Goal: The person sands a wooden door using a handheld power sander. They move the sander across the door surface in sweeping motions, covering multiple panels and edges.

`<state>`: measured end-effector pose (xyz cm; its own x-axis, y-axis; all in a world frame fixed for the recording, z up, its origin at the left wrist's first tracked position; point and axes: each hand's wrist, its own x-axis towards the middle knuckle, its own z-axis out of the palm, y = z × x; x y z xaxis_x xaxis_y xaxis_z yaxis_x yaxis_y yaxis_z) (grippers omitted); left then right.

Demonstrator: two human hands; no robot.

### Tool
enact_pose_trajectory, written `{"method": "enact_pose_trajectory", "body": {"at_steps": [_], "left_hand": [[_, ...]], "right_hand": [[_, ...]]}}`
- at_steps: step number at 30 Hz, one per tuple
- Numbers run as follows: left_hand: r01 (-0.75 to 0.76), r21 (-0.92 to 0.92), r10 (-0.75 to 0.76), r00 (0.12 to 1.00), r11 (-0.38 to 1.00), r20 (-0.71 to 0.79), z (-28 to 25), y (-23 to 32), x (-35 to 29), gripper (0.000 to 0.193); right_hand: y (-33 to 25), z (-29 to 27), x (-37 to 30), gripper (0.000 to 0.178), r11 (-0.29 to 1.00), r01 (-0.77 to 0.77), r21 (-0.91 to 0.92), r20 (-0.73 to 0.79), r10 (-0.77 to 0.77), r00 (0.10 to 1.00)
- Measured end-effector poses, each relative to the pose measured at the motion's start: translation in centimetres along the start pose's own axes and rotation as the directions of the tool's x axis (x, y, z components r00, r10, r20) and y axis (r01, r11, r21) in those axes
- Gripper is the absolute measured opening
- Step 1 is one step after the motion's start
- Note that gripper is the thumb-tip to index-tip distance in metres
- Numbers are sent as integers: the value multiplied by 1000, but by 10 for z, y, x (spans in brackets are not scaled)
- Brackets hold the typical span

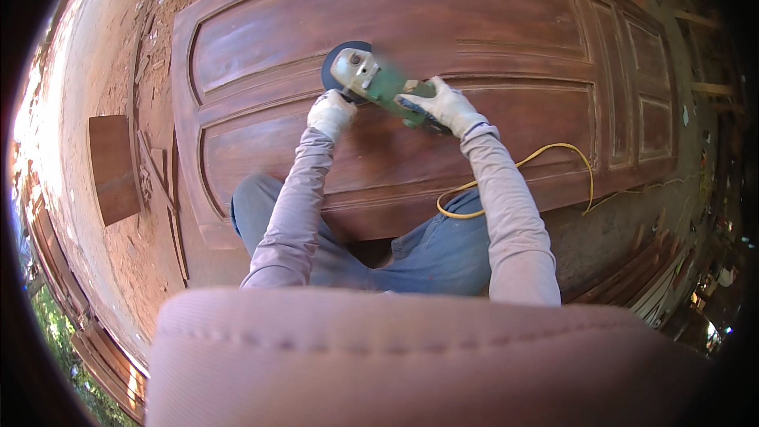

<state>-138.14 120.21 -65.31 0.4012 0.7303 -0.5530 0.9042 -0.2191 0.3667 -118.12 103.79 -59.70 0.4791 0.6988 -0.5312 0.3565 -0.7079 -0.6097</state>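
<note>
A green angle grinder (387, 83) with a silver head and a dark round disc (330, 71) is held over a brown panelled wooden door (506, 12) lying flat. My left hand (332, 115), in a white glove, is closed around the side handle just below the grinder's head. The gloved right hand (447, 107) grips the rear of the green body. From near my right forearm a yellow cord (565, 145) loops across the door's near edge. Whether the disc touches the wood I cannot tell.
My jeans-clad knees (443, 241) are at the door's near edge. On the dirt to the left lie a brown board (115, 170), thin wooden strips (158, 174) and scattered scraps. Long timber pieces (632, 273) lie at the lower right.
</note>
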Motion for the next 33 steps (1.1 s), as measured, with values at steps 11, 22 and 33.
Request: {"method": "enact_pose_trajectory", "body": {"at_steps": [11, 22, 33], "left_hand": [[-157, 17, 155, 985, 987, 68, 55, 147, -23, 31], [-241, 49, 227, 954, 969, 196, 78, 233, -16, 29], [-345, 49, 323, 913, 937, 248, 110, 258, 10, 31]], "right_hand": [[122, -84, -18, 58, 808, -143, 572, 46, 142, 989], [172, -136, -32, 44, 684, -123, 719, -11, 189, 982], [218, -137, -18, 44, 693, -149, 705, -59, 267, 962]]}}
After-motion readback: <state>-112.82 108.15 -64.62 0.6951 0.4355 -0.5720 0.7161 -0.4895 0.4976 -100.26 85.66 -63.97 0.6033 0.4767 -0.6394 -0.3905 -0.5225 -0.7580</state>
